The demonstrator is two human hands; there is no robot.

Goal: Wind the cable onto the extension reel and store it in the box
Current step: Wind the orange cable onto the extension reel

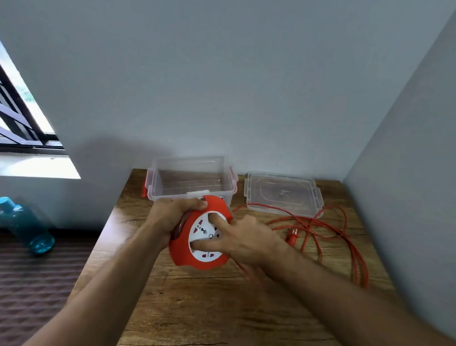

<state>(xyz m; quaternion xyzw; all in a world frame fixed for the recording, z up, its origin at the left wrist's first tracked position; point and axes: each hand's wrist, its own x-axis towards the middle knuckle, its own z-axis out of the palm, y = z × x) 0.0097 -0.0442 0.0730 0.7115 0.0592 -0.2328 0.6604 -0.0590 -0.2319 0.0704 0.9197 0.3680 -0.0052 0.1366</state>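
Observation:
An orange extension reel (pixel 180 253) with a white socket face is held above the wooden table (pixel 211 320). My left hand (pixel 168 214) grips its left rim and back. My right hand (pixel 246 241) lies on the white face, with index finger and thumb pressed into it. Loose orange cable (pixel 351 246) lies in loops on the table to the right, and its plug (pixel 293 235) rests among them. A clear open box (pixel 191 183) with red latches stands just behind the reel.
The box's clear lid (pixel 283 194) lies flat to the right of the box, near the back wall. A wall closes off the table's right side. A blue bottle (pixel 25 224) lies on the floor to the left, below a window.

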